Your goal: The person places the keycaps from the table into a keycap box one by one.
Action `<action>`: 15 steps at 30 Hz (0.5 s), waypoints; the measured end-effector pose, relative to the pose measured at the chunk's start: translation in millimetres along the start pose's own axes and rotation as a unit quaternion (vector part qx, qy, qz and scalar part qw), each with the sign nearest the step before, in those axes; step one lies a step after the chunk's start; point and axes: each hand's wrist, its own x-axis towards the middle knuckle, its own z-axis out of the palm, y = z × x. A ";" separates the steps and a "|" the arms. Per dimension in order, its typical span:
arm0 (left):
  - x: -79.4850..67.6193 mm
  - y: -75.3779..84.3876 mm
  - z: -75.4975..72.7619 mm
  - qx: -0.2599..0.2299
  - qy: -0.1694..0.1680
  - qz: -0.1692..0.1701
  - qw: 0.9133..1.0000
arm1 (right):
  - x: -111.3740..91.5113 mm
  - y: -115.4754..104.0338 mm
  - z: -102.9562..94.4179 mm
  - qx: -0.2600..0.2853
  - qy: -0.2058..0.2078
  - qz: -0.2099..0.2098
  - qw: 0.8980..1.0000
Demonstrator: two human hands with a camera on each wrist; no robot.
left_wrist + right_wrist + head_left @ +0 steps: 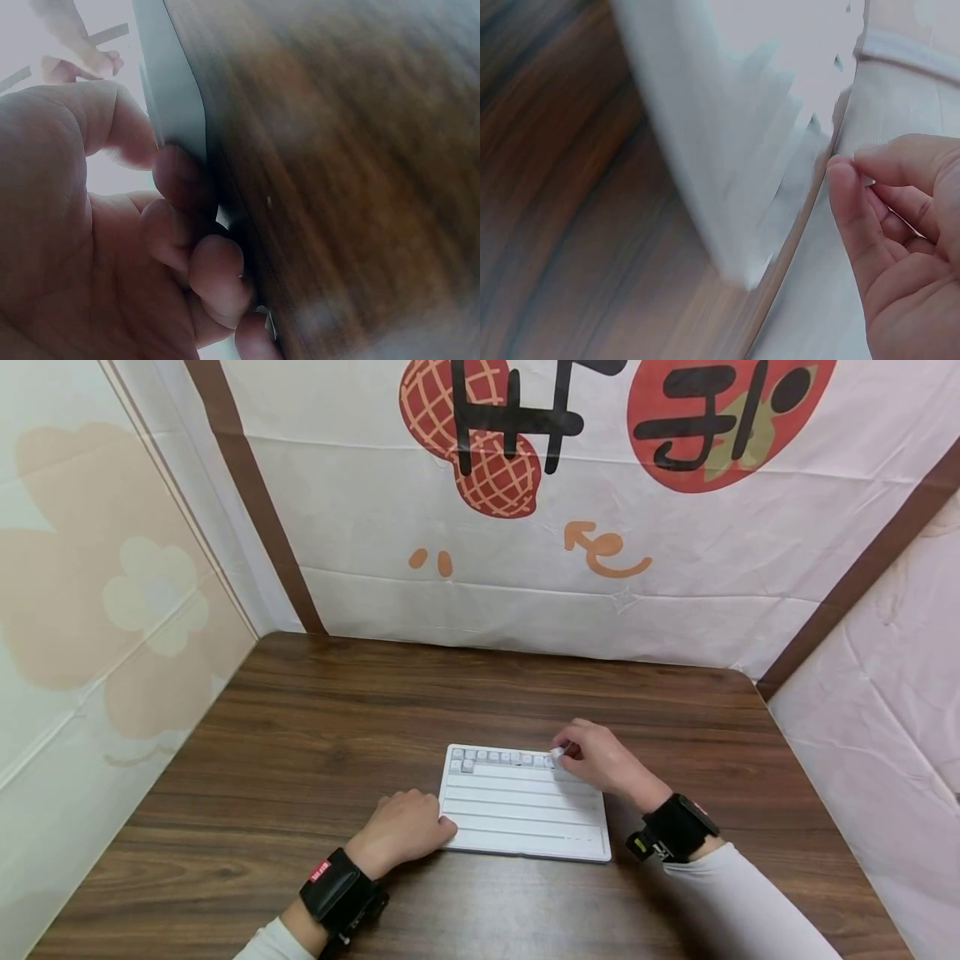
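A white keycap tray [525, 820] with raised ridges lies flat on the wooden table. White keycaps [506, 758] fill most of its far row, and a couple more sit at the left of the second row. My left hand [405, 827] grips the tray's near left edge, thumb on top and fingers curled against the side [176, 90]. Over the far right end of the row, my right hand [600, 762] pinches a small white keycap [557, 752] between thumb and index finger. In the right wrist view, the fingertips [844, 176] largely hide that keycap.
The dark brown table [315, 735] extends around the tray on all sides. A printed white cloth [360, 493] hangs behind its far edge, with more cloth at the left and right. Each wrist wears a black strap with a camera [675, 828].
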 end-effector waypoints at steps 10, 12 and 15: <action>-0.3 0.0 -0.4 0.000 0.000 0.005 1.000 | 25.8 -46.1 29.3 -0.026 -0.053 -0.057 0.997; -0.3 -0.1 -0.5 0.001 0.002 0.005 1.000 | 30.5 -54.1 34.3 -0.032 -0.057 -0.062 0.996; -0.3 0.2 -0.7 0.004 0.002 0.004 1.000 | 37.0 -63.9 42.0 -0.050 -0.060 -0.063 0.995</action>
